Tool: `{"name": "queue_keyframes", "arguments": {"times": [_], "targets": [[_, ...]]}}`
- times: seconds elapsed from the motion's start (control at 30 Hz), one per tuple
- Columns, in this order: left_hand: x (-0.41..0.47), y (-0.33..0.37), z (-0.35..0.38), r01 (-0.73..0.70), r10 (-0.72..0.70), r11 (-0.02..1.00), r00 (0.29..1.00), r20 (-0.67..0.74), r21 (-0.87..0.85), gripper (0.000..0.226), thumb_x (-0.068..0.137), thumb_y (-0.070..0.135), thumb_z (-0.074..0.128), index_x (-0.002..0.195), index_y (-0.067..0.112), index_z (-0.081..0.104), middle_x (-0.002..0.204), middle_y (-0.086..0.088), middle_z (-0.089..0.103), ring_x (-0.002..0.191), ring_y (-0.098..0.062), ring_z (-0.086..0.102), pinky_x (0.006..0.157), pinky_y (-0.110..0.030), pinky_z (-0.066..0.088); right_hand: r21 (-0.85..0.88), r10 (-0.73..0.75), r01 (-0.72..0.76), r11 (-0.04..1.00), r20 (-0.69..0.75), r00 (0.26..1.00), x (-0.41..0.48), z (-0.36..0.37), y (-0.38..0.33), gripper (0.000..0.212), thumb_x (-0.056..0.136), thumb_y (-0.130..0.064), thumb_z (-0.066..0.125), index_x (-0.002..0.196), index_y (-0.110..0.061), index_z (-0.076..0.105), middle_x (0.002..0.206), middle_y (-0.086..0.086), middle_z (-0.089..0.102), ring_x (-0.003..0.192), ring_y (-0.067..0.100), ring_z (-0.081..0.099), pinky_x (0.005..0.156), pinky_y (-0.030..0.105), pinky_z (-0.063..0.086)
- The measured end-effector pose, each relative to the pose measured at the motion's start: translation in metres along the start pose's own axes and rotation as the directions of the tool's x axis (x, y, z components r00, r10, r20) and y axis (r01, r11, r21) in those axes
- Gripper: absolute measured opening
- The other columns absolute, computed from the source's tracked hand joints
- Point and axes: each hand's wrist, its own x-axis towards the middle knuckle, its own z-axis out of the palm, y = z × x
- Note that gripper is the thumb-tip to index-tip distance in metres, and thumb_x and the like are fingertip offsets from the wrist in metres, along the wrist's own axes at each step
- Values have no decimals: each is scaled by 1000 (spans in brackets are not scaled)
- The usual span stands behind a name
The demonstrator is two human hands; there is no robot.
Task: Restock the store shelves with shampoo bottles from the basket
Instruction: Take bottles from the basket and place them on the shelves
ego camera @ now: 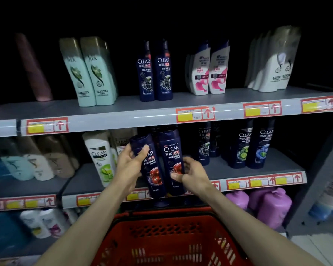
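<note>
Two dark blue CLEAR shampoo bottles with red artwork stand side by side in front of the middle shelf [238, 166]. My left hand [130, 166] grips the left bottle [152, 169] from its left side, thumb across the label. My right hand [192, 175] holds the right bottle [171, 156] low on its right side. Both bottles are upright, and their bases reach down over the shelf's front edge. The red plastic basket [169, 237] sits directly below my arms, and its inside looks bare.
The top shelf [142, 112] carries pale green, dark blue CLEAR and white-pink bottles. On the middle shelf, a white-green CLEAR bottle [102, 158] stands left of my hands and dark CLEAR bottles [240, 146] to the right. Purple jugs [267, 206] sit on the lower shelf.
</note>
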Motion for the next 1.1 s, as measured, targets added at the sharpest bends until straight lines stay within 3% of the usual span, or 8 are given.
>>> {"name": "queue_keyframes", "arguments": {"times": [0.2,0.3,0.5,0.6,0.73,0.9,1.0,1.1], "targets": [[43,-17,5,-42,41,999,999,-34,-35,86,86,46,74,157,14,35,164,4,36,152,-20,29,122,-50,29,74,-35,36,997,-14,999,30,3,3,31,86,-9,82,110,-24,68,102,-4,78,96,8,73,91,28,58],[58,-21,6,-39,38,999,999,-25,-32,25,92,42,73,100,24,57,118,12,64,126,-21,54,98,-41,53,139,-23,27,990,-30,999,45,3,-2,35,87,-6,80,118,-16,66,102,-2,77,93,8,74,86,25,59],[79,-10,13,-190,188,970,982,27,149,27,84,47,71,105,31,68,77,4,77,70,-7,72,63,-34,55,147,-34,45,988,-72,997,56,1,2,52,85,0,80,127,-23,58,110,-5,74,99,7,72,85,24,59],[82,-25,13,-211,211,967,977,17,146,31,90,43,73,112,23,65,92,-11,77,87,-22,75,76,-36,59,115,-29,38,993,-78,996,56,2,11,56,85,1,79,129,-24,55,115,-6,72,101,5,71,86,24,59],[74,-36,13,-153,190,927,979,-78,342,49,82,61,66,80,17,44,61,14,50,52,6,53,45,-9,40,74,-76,81,994,-78,994,58,6,17,57,84,4,79,126,-26,55,116,-8,71,106,0,68,89,19,56],[69,-51,-3,-155,127,834,988,89,529,63,84,83,47,99,22,51,92,7,54,77,16,53,76,-29,47,77,-70,79,994,-112,991,58,6,20,57,87,1,77,131,-26,52,116,-10,70,103,-4,68,85,14,55],[55,-73,-10,-165,63,864,973,223,475,49,101,59,50,141,31,47,137,17,62,129,1,56,106,-33,50,61,-78,84,995,-101,992,56,6,20,59,89,0,76,137,-23,49,117,-9,69,104,-2,67,95,23,56],[49,-79,-15,-190,72,869,962,264,457,42,105,43,53,145,36,43,136,25,62,128,3,58,105,-26,50,35,-81,84,996,-94,992,54,6,19,61,91,-5,75,142,-21,46,118,-9,68,106,0,66,98,23,54]]}}
